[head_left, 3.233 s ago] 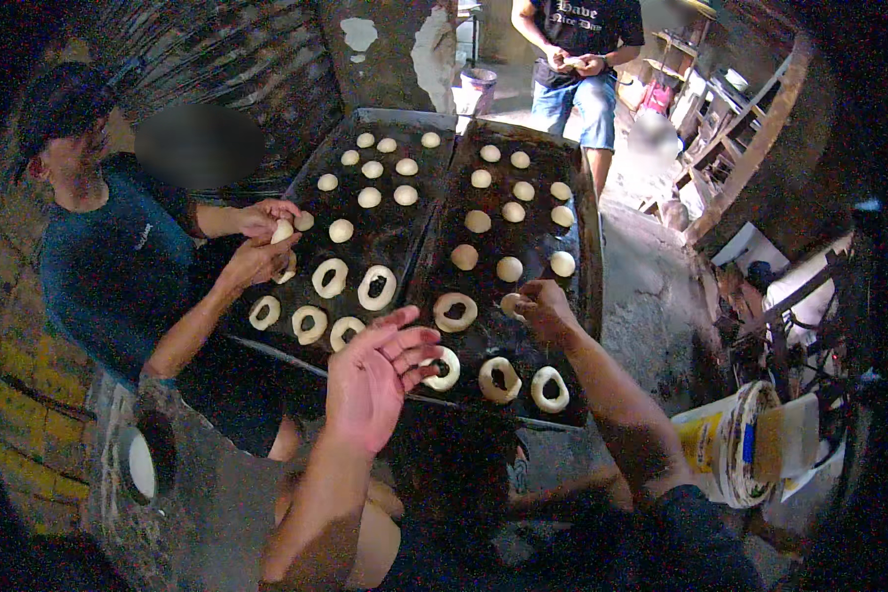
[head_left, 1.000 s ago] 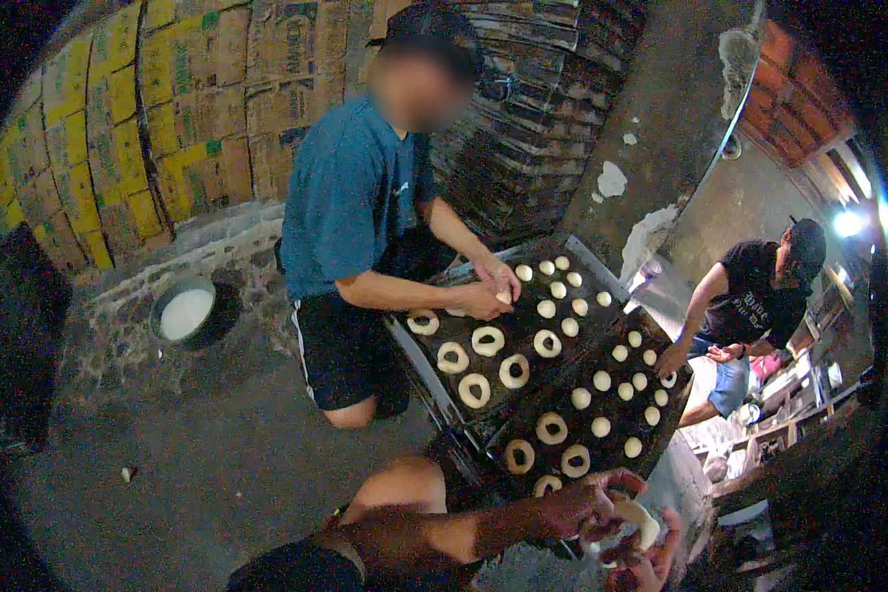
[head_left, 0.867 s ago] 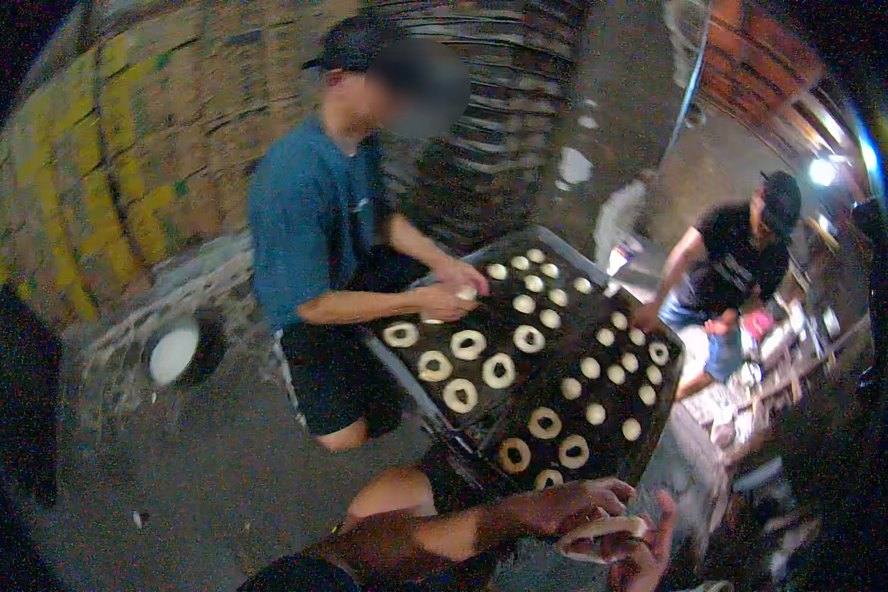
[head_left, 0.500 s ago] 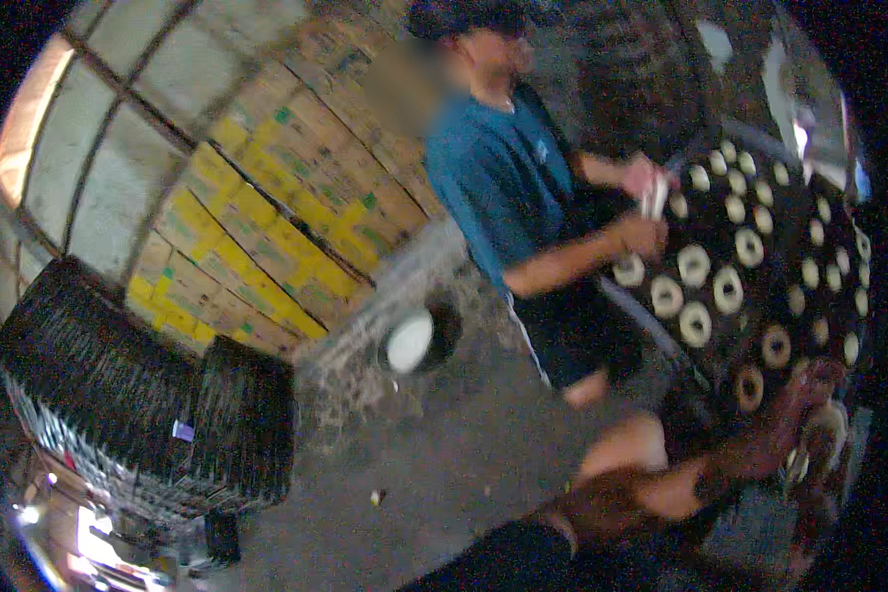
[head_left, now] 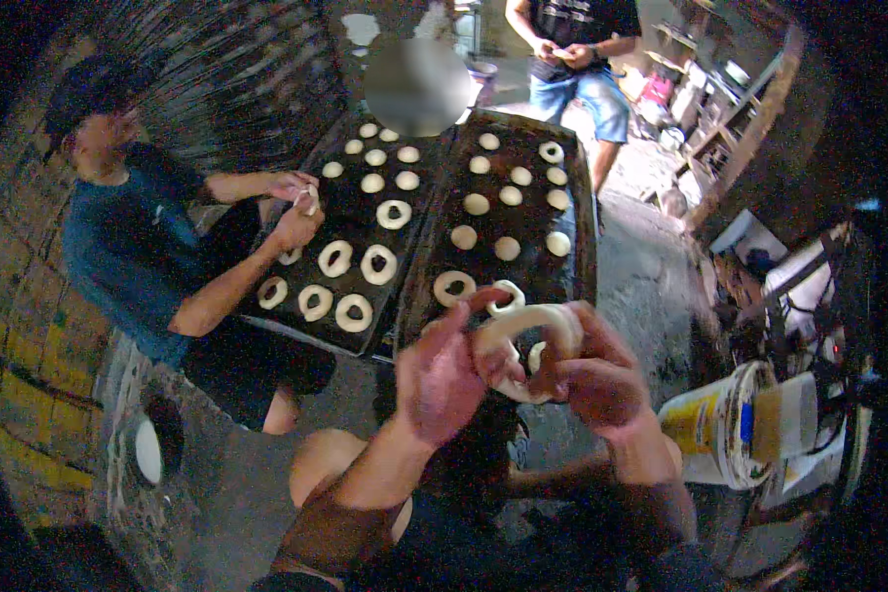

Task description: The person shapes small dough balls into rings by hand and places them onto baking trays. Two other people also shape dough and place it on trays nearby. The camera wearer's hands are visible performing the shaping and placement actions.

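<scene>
Several rings (head_left: 322, 309) sit shaped near on both trays (head_left: 350, 219), many balls (head_left: 373, 184) lie unshaped farther off, and my left hand (head_left: 444, 383) and right hand (head_left: 607, 385) grip one dough ring (head_left: 538, 319) above the near right tray (head_left: 533, 222).

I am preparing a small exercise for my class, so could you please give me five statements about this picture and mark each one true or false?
1. The left hand and the right hand hold one dough ring. True.
2. The left tray and the right tray lie side by side. True.
3. The left tray bears no balls. False: it bears dough balls and rings.
4. A person in a blue shirt is left of the trays. True.
5. Right of the right hand is a red bucket. False: it is a yellow and white bucket.
</scene>
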The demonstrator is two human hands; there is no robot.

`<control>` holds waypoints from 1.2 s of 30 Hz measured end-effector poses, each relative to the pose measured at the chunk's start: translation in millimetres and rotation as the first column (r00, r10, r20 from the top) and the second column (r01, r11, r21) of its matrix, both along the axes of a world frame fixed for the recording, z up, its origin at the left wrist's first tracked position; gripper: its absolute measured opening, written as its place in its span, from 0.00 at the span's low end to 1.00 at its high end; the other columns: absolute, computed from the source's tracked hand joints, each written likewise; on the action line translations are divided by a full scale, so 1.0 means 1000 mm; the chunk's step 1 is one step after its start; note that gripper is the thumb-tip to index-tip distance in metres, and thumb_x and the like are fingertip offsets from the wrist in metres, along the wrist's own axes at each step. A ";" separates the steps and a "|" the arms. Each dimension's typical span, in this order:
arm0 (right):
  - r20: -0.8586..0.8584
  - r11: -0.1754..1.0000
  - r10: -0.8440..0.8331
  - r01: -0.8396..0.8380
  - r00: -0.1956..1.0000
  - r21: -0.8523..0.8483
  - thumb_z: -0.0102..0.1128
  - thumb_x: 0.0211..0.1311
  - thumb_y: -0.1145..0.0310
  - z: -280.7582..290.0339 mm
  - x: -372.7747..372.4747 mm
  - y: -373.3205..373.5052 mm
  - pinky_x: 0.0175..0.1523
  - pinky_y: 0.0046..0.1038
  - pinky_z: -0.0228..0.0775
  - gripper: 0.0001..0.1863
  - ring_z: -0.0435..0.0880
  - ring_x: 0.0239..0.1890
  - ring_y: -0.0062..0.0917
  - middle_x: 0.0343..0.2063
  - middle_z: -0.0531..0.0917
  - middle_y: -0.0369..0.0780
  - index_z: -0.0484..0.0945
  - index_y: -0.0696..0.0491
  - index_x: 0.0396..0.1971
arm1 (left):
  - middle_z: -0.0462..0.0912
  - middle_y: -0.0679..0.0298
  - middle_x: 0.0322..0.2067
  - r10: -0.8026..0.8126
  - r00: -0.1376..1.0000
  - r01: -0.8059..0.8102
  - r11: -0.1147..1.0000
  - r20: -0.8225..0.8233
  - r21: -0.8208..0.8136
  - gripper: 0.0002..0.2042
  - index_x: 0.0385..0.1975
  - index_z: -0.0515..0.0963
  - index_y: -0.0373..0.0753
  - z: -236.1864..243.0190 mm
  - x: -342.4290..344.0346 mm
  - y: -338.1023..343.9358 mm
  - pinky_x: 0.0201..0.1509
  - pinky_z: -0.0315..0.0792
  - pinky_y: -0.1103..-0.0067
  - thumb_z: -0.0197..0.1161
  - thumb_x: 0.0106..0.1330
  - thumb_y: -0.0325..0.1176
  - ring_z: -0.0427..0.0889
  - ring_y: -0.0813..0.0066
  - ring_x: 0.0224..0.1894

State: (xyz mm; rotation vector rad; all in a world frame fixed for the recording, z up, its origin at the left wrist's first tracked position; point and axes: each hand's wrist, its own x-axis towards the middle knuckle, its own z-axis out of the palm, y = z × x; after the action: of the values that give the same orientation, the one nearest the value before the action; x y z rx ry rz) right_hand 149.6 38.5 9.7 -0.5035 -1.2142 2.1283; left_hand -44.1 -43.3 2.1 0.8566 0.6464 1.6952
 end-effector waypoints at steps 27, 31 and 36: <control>0.550 0.478 -0.806 -0.308 0.218 0.823 0.67 0.51 0.67 -0.184 -0.013 0.279 0.53 0.44 0.72 0.19 0.78 0.48 0.46 0.43 0.78 0.51 0.78 0.54 0.44 | 0.83 0.59 0.44 -0.116 0.993 0.094 0.831 -0.006 -0.549 0.20 0.56 0.71 0.35 0.000 -0.018 0.005 0.50 0.75 0.76 0.60 0.70 0.39 0.82 0.72 0.46; 0.450 0.376 -0.884 -0.378 0.127 0.846 0.66 0.52 0.68 -0.206 -0.027 0.316 0.51 0.43 0.73 0.20 0.79 0.46 0.46 0.40 0.80 0.48 0.75 0.53 0.46 | 0.84 0.60 0.44 -0.135 0.990 0.080 0.776 -0.041 -0.625 0.18 0.54 0.73 0.35 0.010 -0.009 0.011 0.49 0.75 0.78 0.59 0.71 0.39 0.82 0.74 0.46; 0.678 0.573 -0.601 -0.363 0.423 0.735 0.70 0.51 0.69 -0.178 -0.026 0.267 0.47 0.36 0.74 0.23 0.81 0.42 0.37 0.36 0.81 0.42 0.72 0.53 0.48 | 0.83 0.62 0.45 -0.134 0.951 -0.047 0.829 -0.280 -0.557 0.18 0.54 0.74 0.37 0.009 -0.001 0.016 0.44 0.77 0.78 0.63 0.68 0.38 0.82 0.75 0.46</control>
State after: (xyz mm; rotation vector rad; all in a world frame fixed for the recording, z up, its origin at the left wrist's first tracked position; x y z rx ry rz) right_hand 123.2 305.6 -168.1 -1.3336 -2.4513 0.6869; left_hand -44.8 -26.9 11.3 0.6997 1.2571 1.2230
